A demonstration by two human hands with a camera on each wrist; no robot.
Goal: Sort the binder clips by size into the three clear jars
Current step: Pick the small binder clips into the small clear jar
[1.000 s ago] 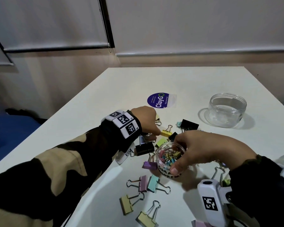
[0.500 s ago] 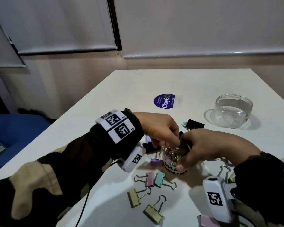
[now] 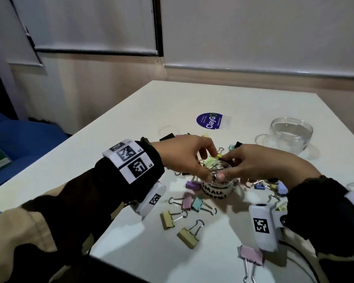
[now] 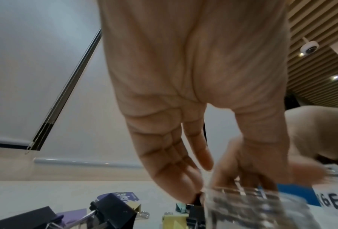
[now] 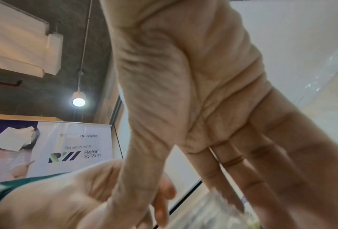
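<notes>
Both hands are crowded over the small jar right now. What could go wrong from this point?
1. The small jar looks nearly full, with wire handles at its mouth; another clip could catch and spill back out.
2. The left hand and right hand crowd the rim, so a bump might tip the jar.
3. Loose clips such as the purple clip lie against its base and might be swept aside.

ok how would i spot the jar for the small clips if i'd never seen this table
Start at the white table and go to its near middle, where the right hand and left hand meet. The small jar stands right under their fingertips, ringed by loose clips. Unlike the wide empty jar far right, it is narrow, holds clips, and has SMALL handwritten on it.
</notes>
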